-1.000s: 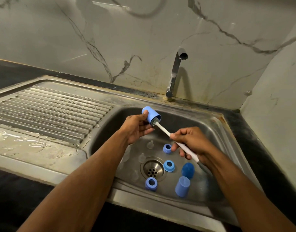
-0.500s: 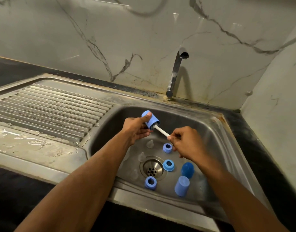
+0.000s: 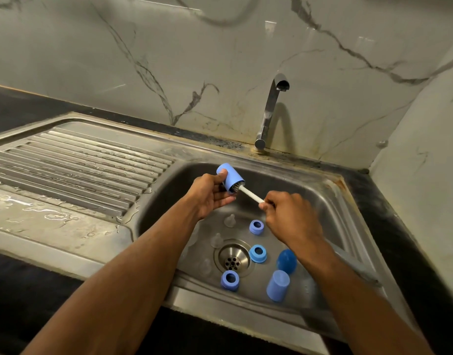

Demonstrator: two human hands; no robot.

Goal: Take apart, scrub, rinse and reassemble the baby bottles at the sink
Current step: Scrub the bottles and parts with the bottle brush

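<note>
Fingers of the left hand (image 3: 207,194) curl round a blue cap (image 3: 230,178) over the sink (image 3: 330,201); the right hand (image 3: 289,216) pinches the brush (image 3: 251,195), bristles inside the cap

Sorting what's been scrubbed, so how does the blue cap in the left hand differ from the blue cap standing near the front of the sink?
The held cap lies tilted above the basin in the left hand, brush inside; the standing cap rests mouth-down on the sink floor, untouched. Both are light blue and cylindrical.
</note>
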